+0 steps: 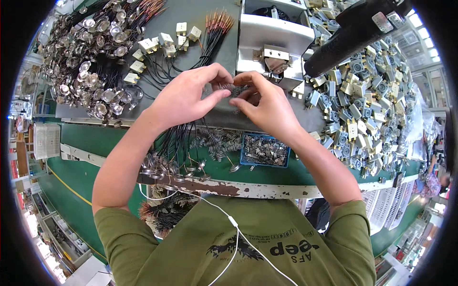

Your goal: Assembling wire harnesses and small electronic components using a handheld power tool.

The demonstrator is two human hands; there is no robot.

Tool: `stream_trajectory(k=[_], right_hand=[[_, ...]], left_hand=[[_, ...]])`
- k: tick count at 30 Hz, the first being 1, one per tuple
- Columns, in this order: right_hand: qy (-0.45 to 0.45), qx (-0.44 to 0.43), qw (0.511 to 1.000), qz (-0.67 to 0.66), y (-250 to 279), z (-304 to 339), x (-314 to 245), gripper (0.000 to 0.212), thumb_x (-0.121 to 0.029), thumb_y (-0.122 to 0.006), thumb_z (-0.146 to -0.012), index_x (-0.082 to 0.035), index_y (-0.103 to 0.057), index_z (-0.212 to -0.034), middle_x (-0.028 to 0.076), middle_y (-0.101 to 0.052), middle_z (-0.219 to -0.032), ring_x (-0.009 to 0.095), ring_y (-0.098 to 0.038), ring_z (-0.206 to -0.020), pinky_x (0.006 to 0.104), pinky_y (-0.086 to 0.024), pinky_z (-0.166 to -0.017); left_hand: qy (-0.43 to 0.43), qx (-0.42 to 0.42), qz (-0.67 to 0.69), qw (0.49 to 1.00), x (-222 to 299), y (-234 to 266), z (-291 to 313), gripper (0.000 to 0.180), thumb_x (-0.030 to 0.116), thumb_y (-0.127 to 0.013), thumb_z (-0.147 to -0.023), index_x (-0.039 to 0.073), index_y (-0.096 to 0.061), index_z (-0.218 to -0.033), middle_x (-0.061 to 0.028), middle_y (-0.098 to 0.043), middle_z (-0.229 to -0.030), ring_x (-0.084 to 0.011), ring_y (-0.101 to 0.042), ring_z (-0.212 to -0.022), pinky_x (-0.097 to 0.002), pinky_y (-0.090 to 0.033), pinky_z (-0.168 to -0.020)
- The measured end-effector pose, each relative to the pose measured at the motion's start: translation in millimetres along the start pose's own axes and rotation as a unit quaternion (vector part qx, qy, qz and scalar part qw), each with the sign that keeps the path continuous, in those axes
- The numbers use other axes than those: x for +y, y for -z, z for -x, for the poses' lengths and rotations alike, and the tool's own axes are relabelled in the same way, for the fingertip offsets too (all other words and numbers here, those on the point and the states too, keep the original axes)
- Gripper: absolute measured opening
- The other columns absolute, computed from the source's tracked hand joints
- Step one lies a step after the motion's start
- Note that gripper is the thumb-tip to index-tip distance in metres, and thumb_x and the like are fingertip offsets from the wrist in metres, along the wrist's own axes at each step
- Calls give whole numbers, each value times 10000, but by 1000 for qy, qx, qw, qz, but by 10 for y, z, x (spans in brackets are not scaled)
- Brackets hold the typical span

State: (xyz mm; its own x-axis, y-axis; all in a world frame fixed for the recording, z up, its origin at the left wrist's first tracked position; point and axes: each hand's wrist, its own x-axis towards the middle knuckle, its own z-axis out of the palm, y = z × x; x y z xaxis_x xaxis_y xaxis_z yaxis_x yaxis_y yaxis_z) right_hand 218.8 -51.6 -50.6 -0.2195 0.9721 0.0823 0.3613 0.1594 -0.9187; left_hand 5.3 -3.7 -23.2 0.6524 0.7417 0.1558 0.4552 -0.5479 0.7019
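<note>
My left hand [188, 95] and my right hand [268, 104] meet over the grey work surface, thumbs and fingers curled toward each other. Small grey coils [237, 90] show in the gap between the fingertips; whether they are gripped or lie behind cannot be made out. Just beyond my right hand stands a white metal machine [276, 33] with a cream block held in its front fixture [275, 59]. Black wires with cream connector blocks [167, 45] lie beyond my left hand. Below the hands are a heap of coil springs [217, 142] and a blue tray [242, 159] of small metal pieces.
Wired round metal caps [98, 62] are heaped at the left, with more caps [164, 167] by the near edge. Many grey and cream switch-like blocks [358, 105] cover the right side. A black cylindrical arm [350, 38] reaches in from the upper right. A white cable [210, 202] hangs before me.
</note>
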Motion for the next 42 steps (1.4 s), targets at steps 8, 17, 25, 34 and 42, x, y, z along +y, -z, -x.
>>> stream_trajectory(k=[8,17,25,34,42], right_hand=[[66,15,986,152,207,221,-103,277,-56,-714,-944,-44,-679,-1219,79,-755,-1050,159,-691,-859,287,-545,-753],[-26,165,935,312,1433,713,260,257,-35,-662,-975,-71,-705,-1225,90,-759,-1114,158,-713,-962,305,-552,-841],[113,32,861,494,1402,603,511,492,32,-735,-802,-154,-673,-1253,72,-659,-1336,323,-602,-1217,433,-493,-1049],[286,85,874,383,1112,684,83,587,57,-848,-624,-82,-557,-1115,158,-706,-1184,352,-689,-1013,421,-561,-847],[245,52,926,282,941,611,-66,505,-39,-887,-693,-106,-617,-1114,119,-692,-1097,327,-687,-948,399,-558,-788]], left_hand=[[-19,-27,-286,958,-173,45,66,154,112,-704,-887,68,-612,-1001,-97,-698,-908,-285,-664,-922,-403,-503,-801],[-108,-33,-314,943,-183,-203,53,146,137,-706,-875,91,-629,-991,-40,-656,-814,-249,-647,-915,-394,-467,-805],[-83,-28,-218,972,-115,-151,24,194,134,-697,-916,63,-639,-1087,-102,-694,-920,-297,-681,-892,-405,-525,-802],[-23,-24,-129,991,63,-55,68,227,58,-683,-941,13,-674,-1163,-116,-689,-992,-234,-669,-862,-332,-527,-762],[-17,24,-124,992,121,96,188,199,77,-685,-942,25,-682,-1134,-112,-696,-1020,-250,-678,-882,-335,-528,-769]])
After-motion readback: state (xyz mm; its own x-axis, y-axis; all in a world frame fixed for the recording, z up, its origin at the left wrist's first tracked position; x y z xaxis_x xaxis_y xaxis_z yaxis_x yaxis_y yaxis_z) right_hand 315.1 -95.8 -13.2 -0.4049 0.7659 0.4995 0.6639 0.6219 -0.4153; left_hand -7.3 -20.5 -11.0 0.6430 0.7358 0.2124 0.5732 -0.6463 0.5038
